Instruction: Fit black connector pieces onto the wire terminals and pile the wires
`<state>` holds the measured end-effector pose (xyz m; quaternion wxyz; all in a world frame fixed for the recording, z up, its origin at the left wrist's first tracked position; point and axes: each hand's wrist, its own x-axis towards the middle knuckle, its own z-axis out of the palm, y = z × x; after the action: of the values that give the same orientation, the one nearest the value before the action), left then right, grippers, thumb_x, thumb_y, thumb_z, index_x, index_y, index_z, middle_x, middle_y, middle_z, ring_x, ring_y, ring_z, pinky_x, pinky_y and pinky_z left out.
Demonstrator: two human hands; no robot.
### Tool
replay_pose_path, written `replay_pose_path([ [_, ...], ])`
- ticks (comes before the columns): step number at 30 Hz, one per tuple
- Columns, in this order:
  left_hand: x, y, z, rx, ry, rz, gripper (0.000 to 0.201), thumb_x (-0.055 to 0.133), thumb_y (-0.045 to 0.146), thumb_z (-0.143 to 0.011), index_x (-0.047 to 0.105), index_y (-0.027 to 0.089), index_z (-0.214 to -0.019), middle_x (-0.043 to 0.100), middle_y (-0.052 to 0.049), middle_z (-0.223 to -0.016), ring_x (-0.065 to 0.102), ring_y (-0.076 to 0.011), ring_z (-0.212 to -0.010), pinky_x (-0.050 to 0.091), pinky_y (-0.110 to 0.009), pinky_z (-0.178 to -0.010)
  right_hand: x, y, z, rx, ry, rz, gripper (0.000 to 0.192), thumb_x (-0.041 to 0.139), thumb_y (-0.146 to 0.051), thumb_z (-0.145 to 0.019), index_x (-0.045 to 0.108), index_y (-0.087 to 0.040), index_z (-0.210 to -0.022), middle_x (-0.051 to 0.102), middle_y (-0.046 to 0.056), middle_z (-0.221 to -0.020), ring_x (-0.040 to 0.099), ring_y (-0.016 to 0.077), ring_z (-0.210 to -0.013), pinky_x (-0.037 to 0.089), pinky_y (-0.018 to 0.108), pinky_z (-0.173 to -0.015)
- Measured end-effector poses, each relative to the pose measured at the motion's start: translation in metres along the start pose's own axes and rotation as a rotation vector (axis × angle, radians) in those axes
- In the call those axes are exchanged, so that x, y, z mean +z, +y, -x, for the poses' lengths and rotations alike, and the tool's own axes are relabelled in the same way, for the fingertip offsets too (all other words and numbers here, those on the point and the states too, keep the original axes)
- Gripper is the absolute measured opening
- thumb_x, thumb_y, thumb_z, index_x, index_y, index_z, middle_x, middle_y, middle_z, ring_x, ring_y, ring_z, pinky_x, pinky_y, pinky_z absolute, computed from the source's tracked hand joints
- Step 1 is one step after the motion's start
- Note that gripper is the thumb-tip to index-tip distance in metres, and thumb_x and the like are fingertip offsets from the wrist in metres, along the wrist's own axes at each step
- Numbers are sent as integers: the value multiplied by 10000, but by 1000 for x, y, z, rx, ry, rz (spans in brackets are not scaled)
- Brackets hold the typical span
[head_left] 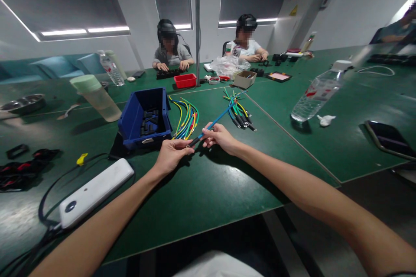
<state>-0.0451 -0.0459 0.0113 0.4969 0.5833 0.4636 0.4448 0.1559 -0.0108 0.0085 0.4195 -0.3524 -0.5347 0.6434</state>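
Pinching a blue wire (214, 124) between them, both hands meet above the green table (201, 190). The left hand (170, 156) grips the wire's dark plug end, fingers closed around it; the right hand (219, 136) clamps the wire a little further along, thumb and fingertips pressed on it. The wire runs up and away to the right, toward a loose bunch of leads (238, 112) lying on the table.

Near the left forearm lies a white device (94, 190) with black cables trailing from it. Just beyond the left hand sits a blue bin (146, 117) holding black parts, and beside it a curved bundle of coloured wires (186, 121). A pale green-capped bottle (95, 97) stands left of the bin; a clear bottle (316, 95) lies tilted to the right, with a dark phone (388, 138) nearer the table edge.

Further off are a red tray (185, 80) and a small cardboard box (245, 79). At the far side two people sit with their hands on the table.
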Motion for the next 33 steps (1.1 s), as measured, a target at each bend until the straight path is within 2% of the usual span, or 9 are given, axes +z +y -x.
replay_pose_path([
  [5, -1, -3, -1, 18, 0, -20, 320, 819, 299, -549, 732, 143, -813, 726, -55, -747, 647, -168, -617, 532, -302, -608, 0, 0, 0, 2, 10, -9, 323, 668, -450, -760, 516, -170, -812, 680, 27, -704, 635, 106, -516, 480, 178, -463],
  [8, 0, -4, -1, 13, -28, 28, 309, 820, 290, -557, 670, 143, -784, 721, -52, -753, 669, -177, -665, 540, -301, -631, 1, 0, 1, -4, 4, -13, 311, 663, -436, -768, 511, -170, -816, 679, 28, -699, 632, 103, -512, 476, 174, -461],
  [14, 2, 1, 2, -40, -211, 111, 493, 781, 283, -635, 632, 164, -1089, 725, -86, -938, 685, -214, -859, 541, -384, -806, -1, 1, 1, 0, -20, -15, 306, 665, -430, -765, 498, -179, -819, 676, 23, -667, 636, 113, -525, 471, 176, -459],
  [16, 2, 1, 1, -33, -207, 107, 500, 783, 285, -629, 655, 165, -1097, 722, -87, -971, 680, -219, -883, 535, -391, -832, -2, 3, 0, -6, -38, -13, 306, 661, -430, -768, 494, -179, -820, 678, 27, -675, 641, 114, -532, 474, 174, -463],
  [23, 0, -1, 0, -41, -174, -19, 473, 780, 296, -628, 686, 154, -1069, 732, -88, -922, 679, -208, -785, 547, -370, -768, -4, 5, -2, -2, -43, 16, 318, 662, -434, -772, 498, -169, -836, 684, 39, -719, 646, 117, -544, 480, 179, -470],
  [33, -2, -2, -2, -54, -108, -16, 458, 797, 292, -596, 708, 135, -1018, 738, -92, -846, 672, -198, -709, 541, -345, -703, -3, 5, -2, -20, -37, 41, 328, 659, -451, -773, 518, -163, -846, 679, 30, -703, 639, 110, -536, 474, 177, -468],
])
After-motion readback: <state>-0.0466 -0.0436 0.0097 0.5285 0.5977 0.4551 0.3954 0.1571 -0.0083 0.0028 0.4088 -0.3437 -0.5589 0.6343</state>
